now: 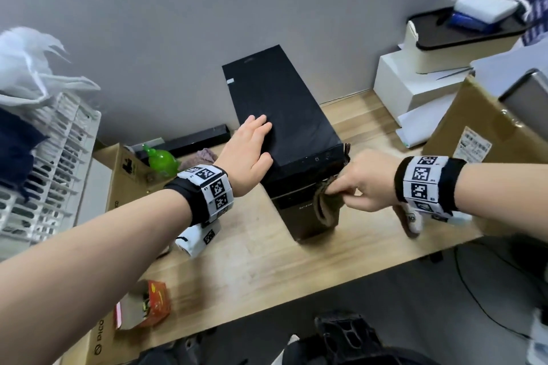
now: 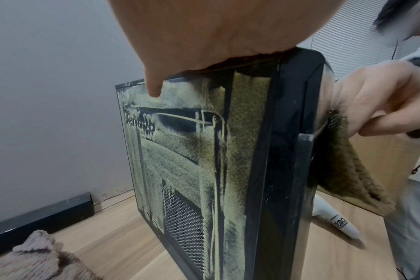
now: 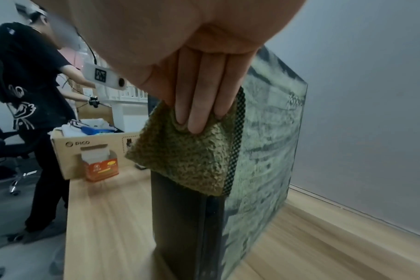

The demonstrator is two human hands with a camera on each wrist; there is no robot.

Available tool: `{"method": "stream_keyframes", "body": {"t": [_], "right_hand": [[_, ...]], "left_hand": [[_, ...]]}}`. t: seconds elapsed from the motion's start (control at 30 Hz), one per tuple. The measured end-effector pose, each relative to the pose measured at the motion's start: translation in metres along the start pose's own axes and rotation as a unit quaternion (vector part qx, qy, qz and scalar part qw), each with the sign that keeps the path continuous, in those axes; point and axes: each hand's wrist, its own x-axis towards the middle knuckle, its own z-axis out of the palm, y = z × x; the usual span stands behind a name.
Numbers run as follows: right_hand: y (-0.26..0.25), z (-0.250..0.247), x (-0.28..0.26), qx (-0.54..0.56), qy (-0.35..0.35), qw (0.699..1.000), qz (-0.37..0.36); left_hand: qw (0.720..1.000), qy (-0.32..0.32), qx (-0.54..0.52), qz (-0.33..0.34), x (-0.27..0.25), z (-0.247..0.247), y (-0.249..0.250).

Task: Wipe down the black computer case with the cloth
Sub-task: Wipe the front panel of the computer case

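Hands work on a black computer case (image 1: 284,115) standing upright on a wooden surface (image 1: 261,258). Left hand (image 1: 247,154) lies flat on its top, fingers straight. Right hand (image 1: 366,181) pinches an olive-green cloth (image 1: 326,204) against the case's upper front edge, fingers (image 3: 199,106) curled around it.

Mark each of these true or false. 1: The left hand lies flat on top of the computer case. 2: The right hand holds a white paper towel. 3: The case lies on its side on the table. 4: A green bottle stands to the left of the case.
1. True: the left hand lies open on top of the black computer case.
2. False: the right hand pinches a brownish-green cloth against the case's front corner.
3. False: the case stands upright on the wooden table.
4. True: the green bottle stands left of the case.
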Motion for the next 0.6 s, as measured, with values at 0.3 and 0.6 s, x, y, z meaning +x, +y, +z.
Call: {"method": "stream_keyframes", "body": {"t": [0.3, 0.6], "right_hand": [[-0.011, 0.053, -0.014, 0.071, -0.050, 0.994, 0.064], [-0.043, 0.004, 0.002, 0.051, 0.227, 0.973, 0.008]], "left_hand": [[1.000, -0.024, 0.011, -0.012, 0.001, -0.001, -0.001], [0.999, -0.029, 0.018, -0.023, 0.003, -0.002, 0.001]]}}
